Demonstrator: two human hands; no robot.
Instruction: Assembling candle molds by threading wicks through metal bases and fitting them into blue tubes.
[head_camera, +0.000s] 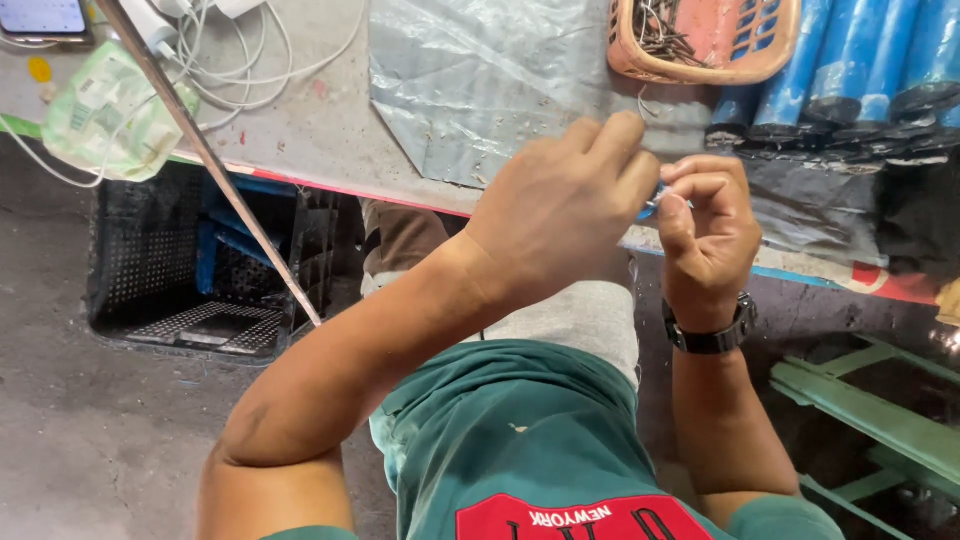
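Both hands meet at centre frame, just over the near edge of the table (320, 130). My left hand (560, 215) is curled with the fingers bunched toward the right hand (705, 235), and the two touch at the fingertips around a small blue piece (650, 205), of which only a sliver shows between them. I judge that both are pinched on it, the left steadying while the right, thumb and forefinger bent inward, works its end; how tight either grip is I cannot tell. A thin wire (642, 100) seems to rise from behind the left fingers toward the basket, though it is too fine to follow. Held this close together and up off the table, the hands keep the tiny part in clear sight. A dark wristwatch (712, 335) sits on the right wrist. At the top, right of centre, an orange plastic basket (720, 45) holds a tangle of dark wire bits, within easy reach of the hands. Beside it, at the upper right, blue tubes (850, 60) with black ends lie in a row on dark sheeting. A grey plastic sheet (470, 90) covers the table in the middle. At the upper left lies a crumpled, pale green soft packet (110, 115) with printing I leave unread, beside white cables (250, 60) and the corner of a phone (40, 18). A thin metal rod (215, 170) slants down across a black crate (190, 270) on the floor.
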